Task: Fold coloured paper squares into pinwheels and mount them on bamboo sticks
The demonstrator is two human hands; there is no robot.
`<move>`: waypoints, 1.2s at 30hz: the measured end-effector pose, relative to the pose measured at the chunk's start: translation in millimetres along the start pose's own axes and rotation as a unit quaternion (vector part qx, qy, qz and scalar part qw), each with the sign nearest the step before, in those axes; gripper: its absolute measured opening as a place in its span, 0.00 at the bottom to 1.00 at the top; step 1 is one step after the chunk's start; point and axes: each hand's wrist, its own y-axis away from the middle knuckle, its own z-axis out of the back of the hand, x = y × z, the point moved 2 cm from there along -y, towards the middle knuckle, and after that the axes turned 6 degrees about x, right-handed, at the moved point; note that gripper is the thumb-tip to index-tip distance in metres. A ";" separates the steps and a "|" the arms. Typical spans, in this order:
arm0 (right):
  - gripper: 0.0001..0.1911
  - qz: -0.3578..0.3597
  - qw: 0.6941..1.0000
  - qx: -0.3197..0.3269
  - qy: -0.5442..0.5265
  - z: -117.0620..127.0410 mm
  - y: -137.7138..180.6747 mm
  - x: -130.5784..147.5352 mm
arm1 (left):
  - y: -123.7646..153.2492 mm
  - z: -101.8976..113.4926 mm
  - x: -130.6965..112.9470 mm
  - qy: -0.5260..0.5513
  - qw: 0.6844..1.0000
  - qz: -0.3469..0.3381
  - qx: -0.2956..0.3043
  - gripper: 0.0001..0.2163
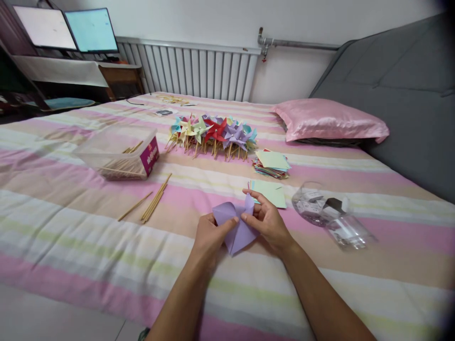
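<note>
A purple paper square with slit corners is held between my two hands, low over the bed. My left hand grips its left side, with the thumb pressed near the middle. On the right side my right hand pinches the paper, its thumb near the centre and a corner curled up by the fingers. Just beyond my right hand lies a small pile of pale green paper squares, the top one with a slit. Farther back sits a thicker stack of coloured paper squares.
Several finished pinwheels stand grouped mid-bed. A clear plastic box holds wooden sticks, with loose sticks nearby. Clear containers with small parts lie at right. A pink pillow rests by the grey headboard.
</note>
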 end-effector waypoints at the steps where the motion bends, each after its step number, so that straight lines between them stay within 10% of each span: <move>1: 0.35 0.002 1.000 0.003 0.003 -0.3 0.4 -0.3 | 0.0 0.2 0.2 -0.005 1.000 -0.001 -0.004 0.13; 8: 0.35 0.053 0.996 0.009 0.072 1.2 0.3 -3.0 | -1.9 2.1 3.2 -0.004 0.999 -0.009 -0.030 0.12; 14: 0.18 0.215 0.942 -0.136 0.220 11.6 7.3 11.9 | -1.7 8.4 -6.1 0.082 0.988 -0.038 -0.127 0.12; 21: 0.15 0.077 0.972 0.099 0.199 -9.4 13.1 -2.0 | -2.4 14.3 -12.5 0.137 0.980 -0.066 -0.128 0.12; 36: 0.05 0.065 0.988 0.058 0.131 -7.9 3.6 -9.8 | 2.6 6.2 -9.8 0.088 0.993 -0.037 -0.068 0.09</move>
